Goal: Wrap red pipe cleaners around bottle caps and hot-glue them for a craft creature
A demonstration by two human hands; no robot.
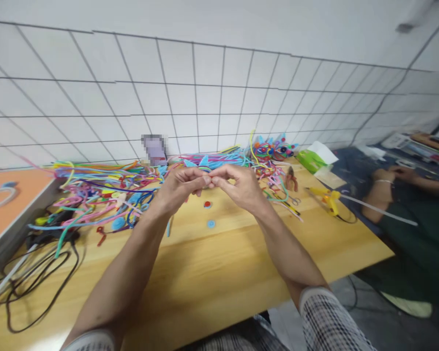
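Observation:
My left hand (183,185) and my right hand (237,187) meet above the middle of the table, thumbs and index fingers pinched together. What they pinch is mostly hidden by the fingers; blue pointed pieces (204,162) show just behind the fingertips, and I cannot tell whether these are held. Below the hands, a red disc (207,204) and a light blue coil (211,224) lie on the wood. A short blue pipe cleaner (169,227) shows beside my left wrist.
Heaps of coloured pipe cleaners (95,195) spread left and behind. Colourful animal-like figures (274,148) stand at the back right, near pliers (291,179) and a yellow glue gun (329,199). Black cables (40,278) loop at the left. Another person's hands (388,178) are at the right.

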